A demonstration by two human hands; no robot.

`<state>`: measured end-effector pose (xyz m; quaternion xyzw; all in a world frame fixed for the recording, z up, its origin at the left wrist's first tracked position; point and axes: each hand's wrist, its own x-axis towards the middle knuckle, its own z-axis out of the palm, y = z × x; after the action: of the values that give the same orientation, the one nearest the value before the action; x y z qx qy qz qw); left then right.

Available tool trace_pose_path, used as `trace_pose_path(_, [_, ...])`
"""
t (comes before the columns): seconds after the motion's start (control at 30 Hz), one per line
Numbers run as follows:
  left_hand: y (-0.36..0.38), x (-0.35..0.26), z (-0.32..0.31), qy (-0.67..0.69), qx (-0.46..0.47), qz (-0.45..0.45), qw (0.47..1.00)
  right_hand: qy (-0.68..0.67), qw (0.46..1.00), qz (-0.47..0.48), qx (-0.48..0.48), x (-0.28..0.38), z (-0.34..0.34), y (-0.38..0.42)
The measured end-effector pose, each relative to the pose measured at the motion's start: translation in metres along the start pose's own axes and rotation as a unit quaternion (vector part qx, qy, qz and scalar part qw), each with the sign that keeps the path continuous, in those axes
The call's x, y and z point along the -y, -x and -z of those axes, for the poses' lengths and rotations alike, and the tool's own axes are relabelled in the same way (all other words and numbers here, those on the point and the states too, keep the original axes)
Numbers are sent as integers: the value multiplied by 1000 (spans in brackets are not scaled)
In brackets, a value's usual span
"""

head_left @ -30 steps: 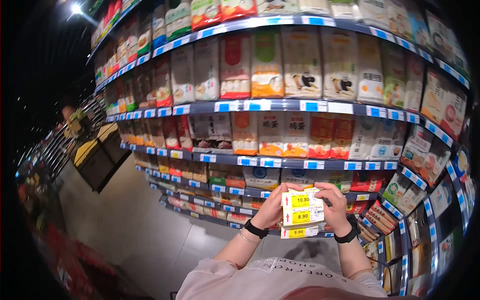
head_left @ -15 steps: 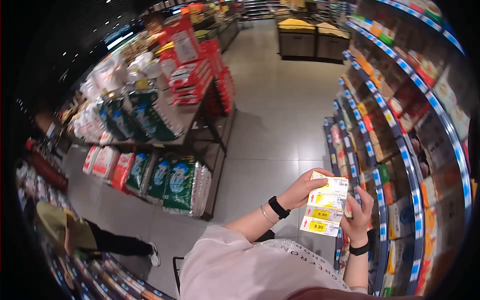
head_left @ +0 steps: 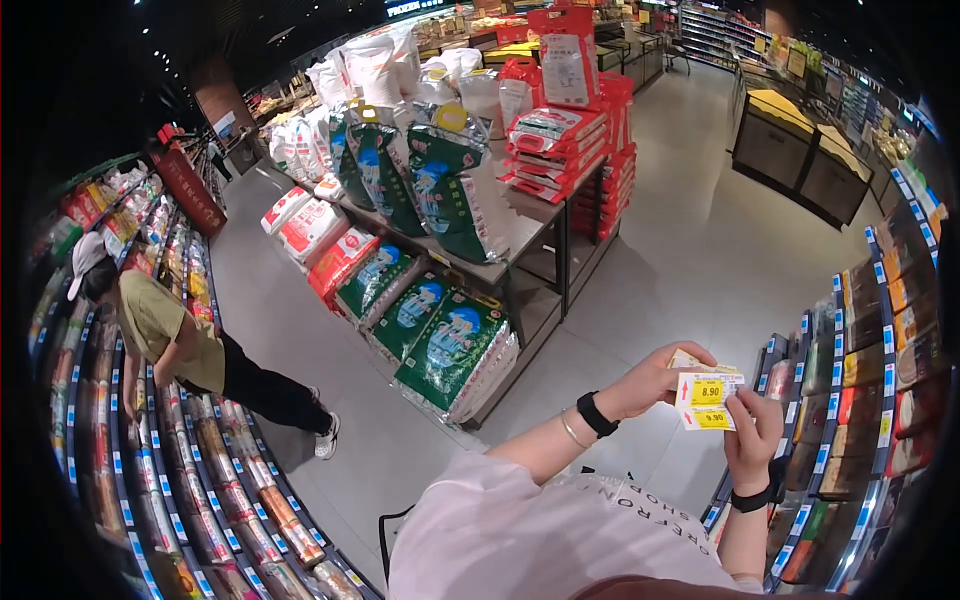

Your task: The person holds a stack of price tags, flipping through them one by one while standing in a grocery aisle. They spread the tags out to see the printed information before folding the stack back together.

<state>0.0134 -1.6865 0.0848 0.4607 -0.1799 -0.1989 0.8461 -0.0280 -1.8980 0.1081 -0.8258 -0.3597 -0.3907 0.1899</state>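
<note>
A strip of yellow-and-white price labels [head_left: 708,392] is held up between my two hands, with 8.90 and 9.90 readable on its lower labels. Its upper part is bent back. My left hand [head_left: 662,382] grips it from the left and top, fingers curled behind the paper. At its right edge my right hand [head_left: 755,435] pinches it with the thumb in front. I wear a black watch [head_left: 597,414] on the left wrist and a black band [head_left: 750,498] on the right.
A display stand [head_left: 545,240] with green rice bags [head_left: 455,185] and red packages [head_left: 560,140] is ahead. Packed shelves [head_left: 850,400] line the right side. At the left, a person in an olive shirt [head_left: 170,335] stands by shelves [head_left: 200,480]. Dark bins [head_left: 790,160] stand farther back.
My view has swung left, showing more of the rice stand and the other person. The label strip, earlier spread to several labels, is now bent with its upper part folded back.
</note>
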Motion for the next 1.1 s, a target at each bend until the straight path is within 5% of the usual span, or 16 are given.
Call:
trace_pose_path(0.27, [-53,0,56,83,-4,30,996,-97,994,-26,49,-73,-76,-46])
trace_pose_path(0.33, [-75,3,66,49,-7,-31,998,-149,985,-40,77,-104,-95,-53])
trace_pose_path(0.47, [-138,2,69,-161,-87,8,983,-270,951,-112,101,-176,-128,-68])
trace_pose_path(0.63, [-227,-8,74,-133,-80,19,988,-332,923,-187,61,-262,-142,-96])
trace_pose_path(0.73, [-270,-12,86,-189,-47,41,980,-399,874,-273,60,-301,-153,-112])
trace_pose_path(0.83, [-307,-20,99,-174,-40,70,981,-622,627,-371,287,-347,-174,-114])
trace_pose_path(0.93, [-339,-19,123,-179,-63,8,982,-603,658,-389,230,-375,-207,-112])
trace_pose_path(0.97, [-360,-11,139,-331,-59,-132,933,-592,660,-407,219,-383,-215,-117])
trace_pose_path(1.07, [-402,-18,166,-442,-115,-56,888,-572,675,-422,200,-415,-248,-128])
trace_pose_path(1.1, [-416,-23,171,-336,-119,49,933,-568,689,-408,190,-425,-254,-138])
